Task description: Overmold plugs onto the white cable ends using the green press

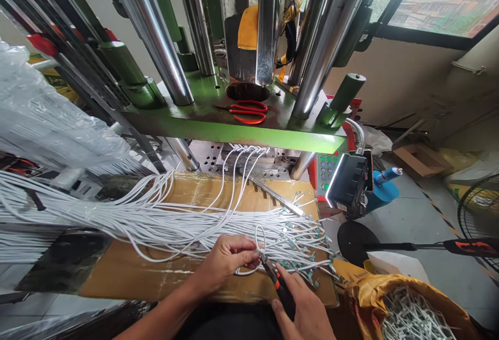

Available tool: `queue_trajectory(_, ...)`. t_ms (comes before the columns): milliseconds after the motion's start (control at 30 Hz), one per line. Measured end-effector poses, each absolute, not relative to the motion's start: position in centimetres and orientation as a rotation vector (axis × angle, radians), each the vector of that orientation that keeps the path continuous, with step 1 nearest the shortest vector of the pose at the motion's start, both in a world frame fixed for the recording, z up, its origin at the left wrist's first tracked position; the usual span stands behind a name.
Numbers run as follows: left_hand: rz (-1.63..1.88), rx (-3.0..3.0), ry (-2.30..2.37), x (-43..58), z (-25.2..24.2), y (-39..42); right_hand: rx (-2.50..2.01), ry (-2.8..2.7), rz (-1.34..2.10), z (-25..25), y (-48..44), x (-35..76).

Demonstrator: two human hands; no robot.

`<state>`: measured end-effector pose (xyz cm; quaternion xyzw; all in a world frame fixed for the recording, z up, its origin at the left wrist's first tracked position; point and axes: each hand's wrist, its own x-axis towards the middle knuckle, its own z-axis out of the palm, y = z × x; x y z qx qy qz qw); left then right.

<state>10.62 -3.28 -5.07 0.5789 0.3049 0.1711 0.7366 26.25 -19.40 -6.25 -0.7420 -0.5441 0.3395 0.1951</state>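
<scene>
My left hand (228,259) pinches a white cable, and a small loop of it (260,230) stands up beside my fingertips. Wrapped around the dark handles of a pair of cutting pliers (284,290) with orange accents is my right hand (307,309). The pliers' jaws meet the cable close to my left fingertips; whether they are closed on it is too small to tell. Behind both hands a thick bundle of white cables (187,228) lies across brown cardboard (128,272), its right ends tipped with small greenish connectors (312,236).
A green press (234,131) with steel columns stands ahead; red-handled scissors (249,111) lie on its plate. Several cables run into the mould (249,150) below. A metal strip (273,194) rests on the bundle. To the right are a lamp (349,181) and a yellow sack (366,293) of scraps.
</scene>
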Motion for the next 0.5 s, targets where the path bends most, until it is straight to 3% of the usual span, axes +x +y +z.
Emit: queue_trajectory(500, 0.597, 1.612, 0.585, 10.0, -6.8, -3.2, -2.119, -1.456, 1.206, -5.2, -18.8, 26.0)
